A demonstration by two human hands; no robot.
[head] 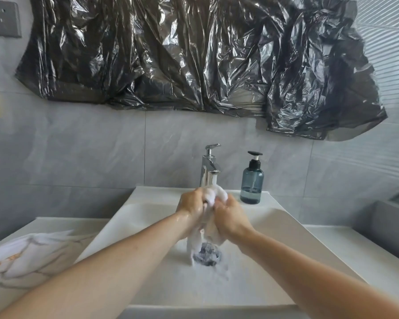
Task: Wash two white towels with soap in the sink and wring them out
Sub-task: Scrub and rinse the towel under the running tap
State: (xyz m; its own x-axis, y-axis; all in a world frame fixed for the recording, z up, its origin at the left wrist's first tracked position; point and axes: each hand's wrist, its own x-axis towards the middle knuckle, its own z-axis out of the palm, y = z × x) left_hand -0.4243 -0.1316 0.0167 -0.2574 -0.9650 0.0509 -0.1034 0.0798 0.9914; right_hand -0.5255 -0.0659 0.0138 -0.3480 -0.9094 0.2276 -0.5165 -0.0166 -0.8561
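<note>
Left hand [192,204]: we have it curled round the bunched top of the towel [211,217], wet, fingers wrapped into the cloth.
Right hand [230,216]: we grip the same bunch from the other side, knuckles almost meeting the left ones; both fists clamp cloth, neither is spread.
Towel: it sits between our fists under the tap [209,165], its loose tail hanging down to just above the drain [207,255]. It looks soaked and a little foamy at the top.
Step, as we judge it: we are scrubbing or squeezing the first towel in the running water.
Doing it well: we keep the fists close and rub cloth against cloth, then shift our grip down the tail so the hanging part gets worked too. We hold it low over the sink [148,226] so drips and suds fall in the basin.
Wringing: we twist the fists opposite ways and start at the top.
Water: a thin stream seems to fall from the spout onto the bunch; blur makes it hard to be sure.
Soap [252,180]: the pump bottle stands on the rim just right of the tap, within reach if more lather is wanted.
Second towel [32,256]: it lies on the table left of the sink, apparently dry and not yet washed.
Risk: the tail may cover the drain.
</note>
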